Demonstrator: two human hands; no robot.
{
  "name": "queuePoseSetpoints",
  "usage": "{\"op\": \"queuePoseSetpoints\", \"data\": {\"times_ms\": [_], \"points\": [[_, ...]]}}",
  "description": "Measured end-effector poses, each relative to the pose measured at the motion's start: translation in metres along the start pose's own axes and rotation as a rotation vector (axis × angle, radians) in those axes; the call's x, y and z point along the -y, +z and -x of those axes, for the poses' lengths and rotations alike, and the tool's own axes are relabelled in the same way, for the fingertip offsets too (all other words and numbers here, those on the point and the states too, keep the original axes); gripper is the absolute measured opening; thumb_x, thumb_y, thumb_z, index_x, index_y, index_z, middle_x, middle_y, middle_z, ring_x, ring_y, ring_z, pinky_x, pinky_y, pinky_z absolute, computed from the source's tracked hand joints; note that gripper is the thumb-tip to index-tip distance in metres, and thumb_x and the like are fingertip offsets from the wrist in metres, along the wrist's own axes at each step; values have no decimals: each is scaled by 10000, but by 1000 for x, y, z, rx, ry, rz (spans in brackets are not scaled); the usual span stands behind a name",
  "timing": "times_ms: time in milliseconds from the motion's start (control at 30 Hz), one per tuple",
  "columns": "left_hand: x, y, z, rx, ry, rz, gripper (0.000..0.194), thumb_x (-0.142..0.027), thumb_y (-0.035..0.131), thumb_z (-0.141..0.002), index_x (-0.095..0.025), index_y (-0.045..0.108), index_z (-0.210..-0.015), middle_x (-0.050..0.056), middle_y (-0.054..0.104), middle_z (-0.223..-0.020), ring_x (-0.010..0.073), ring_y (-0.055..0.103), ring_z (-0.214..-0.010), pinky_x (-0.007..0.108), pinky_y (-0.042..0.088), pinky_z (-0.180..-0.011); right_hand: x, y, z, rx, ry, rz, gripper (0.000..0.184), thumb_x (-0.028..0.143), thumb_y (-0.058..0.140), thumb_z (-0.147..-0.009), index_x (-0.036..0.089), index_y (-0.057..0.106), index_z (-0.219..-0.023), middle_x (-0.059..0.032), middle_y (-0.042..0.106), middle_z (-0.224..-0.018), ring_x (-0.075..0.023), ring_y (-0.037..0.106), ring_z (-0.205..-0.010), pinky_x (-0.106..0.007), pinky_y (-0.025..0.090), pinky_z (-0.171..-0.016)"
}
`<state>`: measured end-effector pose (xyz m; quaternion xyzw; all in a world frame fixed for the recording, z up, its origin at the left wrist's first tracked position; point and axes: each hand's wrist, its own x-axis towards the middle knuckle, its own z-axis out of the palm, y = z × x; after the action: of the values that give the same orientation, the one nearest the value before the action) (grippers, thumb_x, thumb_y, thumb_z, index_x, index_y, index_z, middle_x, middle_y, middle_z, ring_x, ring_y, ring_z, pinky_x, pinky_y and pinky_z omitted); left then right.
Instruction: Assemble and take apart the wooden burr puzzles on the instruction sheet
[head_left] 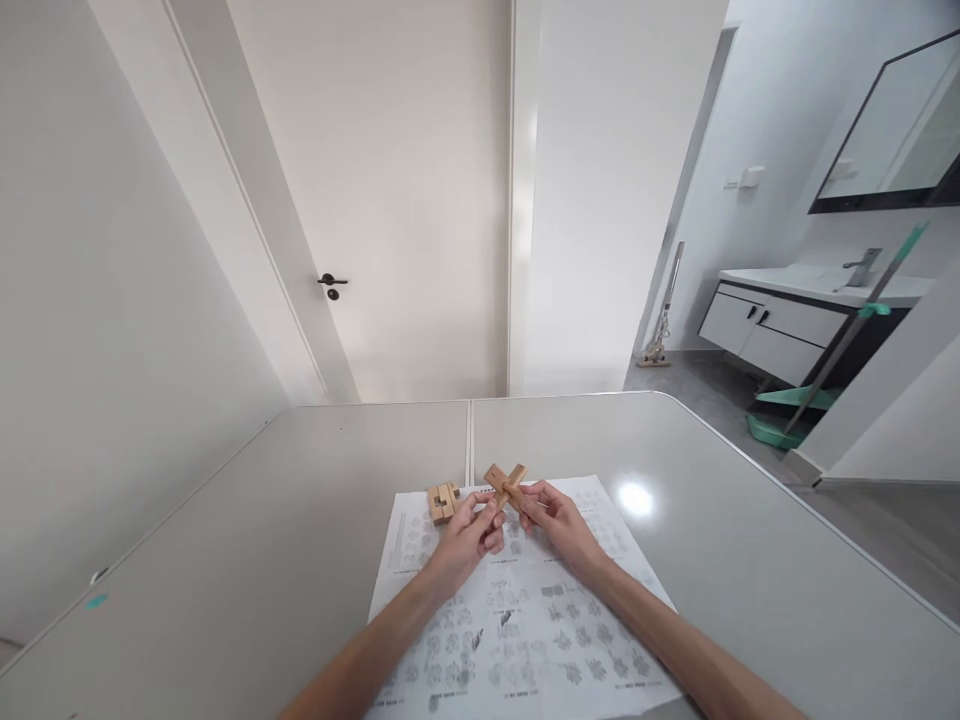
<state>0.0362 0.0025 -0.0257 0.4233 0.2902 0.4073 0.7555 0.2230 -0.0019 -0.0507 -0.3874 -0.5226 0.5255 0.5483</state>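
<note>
Two wooden puzzle pieces (507, 484) cross in an X above the printed paper sheet (525, 575). My left hand (474, 530) closes on the lower left end of the crossed pieces. From the other side, my right hand (553, 515) grips their lower right end. Fingers cover part of the wood, so how the pieces join cannot be made out. Just beyond my left hand, several more wooden puzzle pieces (443, 502) lie in a small cluster on the sheet's upper left corner. Rows of small grey puzzle diagrams are printed on the paper.
The grey table (262, 560) has a seam down its far half and a raised rim. A white door (397, 200) stands beyond it. To the right are a sink cabinet (772, 320), a green dustpan (776, 432) and a mop (664, 320).
</note>
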Motion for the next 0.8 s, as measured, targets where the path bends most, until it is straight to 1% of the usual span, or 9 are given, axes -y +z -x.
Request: {"op": "queuePoseSetpoints", "data": {"times_ms": [233, 333, 400, 500, 567, 667, 733, 800], "points": [[1, -5, 0, 3, 19, 47, 360, -438, 738, -875, -195, 537, -1048, -40, 479, -769, 30, 338, -520, 212, 298, -546, 1, -2, 0, 27, -9, 12, 399, 591, 684, -838, 218, 617, -963, -10, 661, -714, -189, 597, -670, -322, 461, -701], [0, -4, -1, -16, 32, 34, 390, -457, 744, -862, -192, 552, -1074, -45, 464, -754, 31, 332, -517, 212, 298, -542, 3, -3, -1, 49, 5, 16, 398, 583, 685, -842, 218, 615, -984, -12, 675, -715, -195, 618, -673, -337, 482, -724], [-1, -1, -2, -41, 50, -15, 429, -498, 733, -854, -191, 559, -1098, -49, 461, -739, 35, 326, -510, 216, 306, -539, 4, -3, 0, 74, 20, 22, 383, 568, 689, -845, 211, 624, -967, -19, 683, -734, -200, 634, -689, -348, 495, -746], [-3, 2, -1, -80, 78, -178, 455, -576, 661, -874, -188, 564, -1089, -56, 467, -700, 49, 328, -495, 230, 335, -537, 4, 0, 1, 143, 59, -11, 368, 540, 717, -829, 198, 649, -945, -27, 687, -796, -207, 658, -714, -359, 519, -748], [-4, 4, 1, -97, 88, -323, 455, -609, 596, -897, -192, 561, -1077, -63, 468, -658, 61, 326, -473, 233, 325, -514, 5, 2, 2, 201, 111, -62, 370, 522, 736, -819, 187, 671, -962, -32, 689, -828, -216, 673, -742, -372, 535, -761], [-8, 5, 5, -96, 128, -512, 453, -598, 536, -932, -209, 540, -1164, -70, 463, -593, 90, 340, -468, 229, 291, -492, 9, 1, 5, 265, 220, -205, 366, 480, 768, -807, 171, 698, -990, -49, 704, -874, -220, 685, -815, -387, 549, -824], [-12, 3, 7, -117, 201, -629, 439, -558, 502, -962, -220, 512, -1242, -69, 459, -575, 116, 373, -498, 235, 311, -518, 13, -1, 5, 259, 283, -315, 343, 439, 792, -801, 159, 715, -983, -62, 709, -905, -200, 686, -840, -356, 555, -846], [-16, -2, 7, -189, 307, -764, 401, -508, 498, -977, -232, 509, -1268, -62, 464, -590, 139, 413, -535, 255, 356, -573, 15, -5, 5, 199, 327, -405, 295, 386, 807, -804, 146, 728, -957, -72, 709, -940, -167, 686, -830, -298, 567, -839]]}}
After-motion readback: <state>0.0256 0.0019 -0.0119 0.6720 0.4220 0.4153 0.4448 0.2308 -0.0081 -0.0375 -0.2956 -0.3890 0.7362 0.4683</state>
